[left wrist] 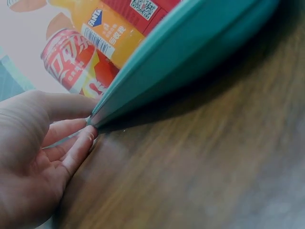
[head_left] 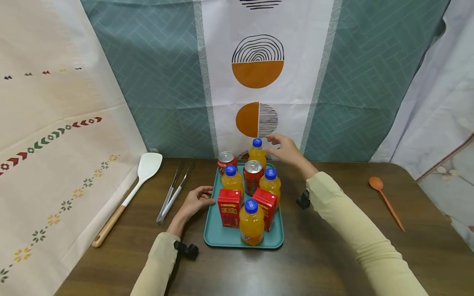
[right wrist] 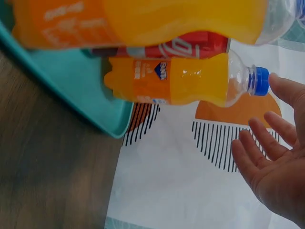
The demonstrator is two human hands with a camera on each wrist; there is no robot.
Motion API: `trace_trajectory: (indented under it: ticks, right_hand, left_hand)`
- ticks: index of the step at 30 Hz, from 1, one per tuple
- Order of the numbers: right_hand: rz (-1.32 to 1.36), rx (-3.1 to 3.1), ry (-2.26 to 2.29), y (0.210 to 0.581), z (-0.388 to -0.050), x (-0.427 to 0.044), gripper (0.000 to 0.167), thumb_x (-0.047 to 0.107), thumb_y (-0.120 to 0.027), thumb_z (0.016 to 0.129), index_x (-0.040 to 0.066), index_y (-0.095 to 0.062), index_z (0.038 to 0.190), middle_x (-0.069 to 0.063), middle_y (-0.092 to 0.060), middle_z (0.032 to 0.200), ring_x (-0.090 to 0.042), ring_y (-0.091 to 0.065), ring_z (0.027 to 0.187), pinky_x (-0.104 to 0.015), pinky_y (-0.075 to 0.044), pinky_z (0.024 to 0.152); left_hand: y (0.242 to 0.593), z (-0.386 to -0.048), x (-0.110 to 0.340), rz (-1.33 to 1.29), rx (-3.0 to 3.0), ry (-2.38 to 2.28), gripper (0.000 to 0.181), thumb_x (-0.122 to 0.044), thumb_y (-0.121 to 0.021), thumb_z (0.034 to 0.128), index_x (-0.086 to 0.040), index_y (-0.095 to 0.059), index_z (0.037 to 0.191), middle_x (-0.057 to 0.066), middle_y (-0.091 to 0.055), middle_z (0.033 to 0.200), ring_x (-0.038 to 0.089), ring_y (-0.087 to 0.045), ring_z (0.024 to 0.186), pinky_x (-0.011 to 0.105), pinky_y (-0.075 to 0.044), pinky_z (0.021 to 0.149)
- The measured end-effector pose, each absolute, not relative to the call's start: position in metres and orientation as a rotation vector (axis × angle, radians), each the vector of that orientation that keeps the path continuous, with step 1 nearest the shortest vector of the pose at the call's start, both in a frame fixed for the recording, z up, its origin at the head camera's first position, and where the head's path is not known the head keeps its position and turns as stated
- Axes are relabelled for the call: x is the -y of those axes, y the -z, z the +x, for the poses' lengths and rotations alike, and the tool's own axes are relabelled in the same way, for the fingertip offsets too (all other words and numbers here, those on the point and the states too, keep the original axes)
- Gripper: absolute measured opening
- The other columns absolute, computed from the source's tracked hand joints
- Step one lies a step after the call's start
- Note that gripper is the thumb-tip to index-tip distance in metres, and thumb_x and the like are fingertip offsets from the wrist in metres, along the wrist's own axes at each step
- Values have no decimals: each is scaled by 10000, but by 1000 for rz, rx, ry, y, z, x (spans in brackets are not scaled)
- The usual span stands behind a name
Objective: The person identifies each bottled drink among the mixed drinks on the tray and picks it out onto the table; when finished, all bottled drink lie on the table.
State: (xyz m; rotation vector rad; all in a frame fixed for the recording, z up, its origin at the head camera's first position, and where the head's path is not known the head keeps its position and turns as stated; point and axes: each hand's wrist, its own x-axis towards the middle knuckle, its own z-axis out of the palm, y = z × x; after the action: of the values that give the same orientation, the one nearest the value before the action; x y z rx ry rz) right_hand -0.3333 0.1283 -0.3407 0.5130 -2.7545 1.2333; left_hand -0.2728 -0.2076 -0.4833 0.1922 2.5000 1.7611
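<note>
A teal tray (head_left: 231, 236) holds several orange-soda bottles, two red soda cans and two red drink cartons. My left hand (head_left: 194, 202) is at the tray's left side; its thumb and fingers pinch the rim in the left wrist view. Beside the back bottle (head_left: 257, 154), my right hand (head_left: 286, 151) has its fingers spread, and the thumb is close to the blue cap (right wrist: 261, 81). Whether the thumb touches that cap I cannot tell. One can (head_left: 253, 176) stands mid-tray, the other can (head_left: 226, 160) at the back left. The front bottle (head_left: 252, 224) stands near both cartons (head_left: 229, 209).
On the brown table (head_left: 314, 255), a white spatula (head_left: 137, 187) with a wooden handle and metal tongs (head_left: 172, 197) lie to the left. An orange spoon (head_left: 385, 199) lies at the right. A patterned cloth (head_left: 259, 61) hangs right behind the tray.
</note>
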Motion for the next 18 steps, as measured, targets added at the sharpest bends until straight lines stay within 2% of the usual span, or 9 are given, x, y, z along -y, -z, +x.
trace_trajectory:
  ticks: [8, 14, 18]
  right_hand:
    - [439, 2803, -1390, 346, -344, -124, 568, 263, -643, 933, 27, -464, 1418, -221, -517, 1396, -388, -487, 1278, -498, -453, 1050]
    - [464, 2841, -1364, 348, -346, -120, 560, 276, -661, 924, 53, -489, 1407, -208, -531, 1389, -383, -490, 1273, -498, -455, 1046]
    - [520, 2840, -1308, 347, -348, -117, 548, 262, -660, 924, 38, -502, 1398, -215, -548, 1366, -396, -500, 1260, -507, -466, 1027]
  left_hand:
    - [477, -264, 207, 190, -2483, -1756, 473, -27, -720, 839, 73, -566, 1275, 282, -604, 1165, 101, -547, 810, 157, -474, 710]
    - [457, -251, 202, 207, -2470, -1754, 453, 15, -699, 836, 114, -563, 1256, 311, -599, 1148, 109, -552, 805, 156, -479, 709]
    - [457, -254, 201, 214, -2492, -1757, 440, 5, -702, 835, 117, -573, 1240, 310, -606, 1137, 83, -548, 791, 158, -473, 706]
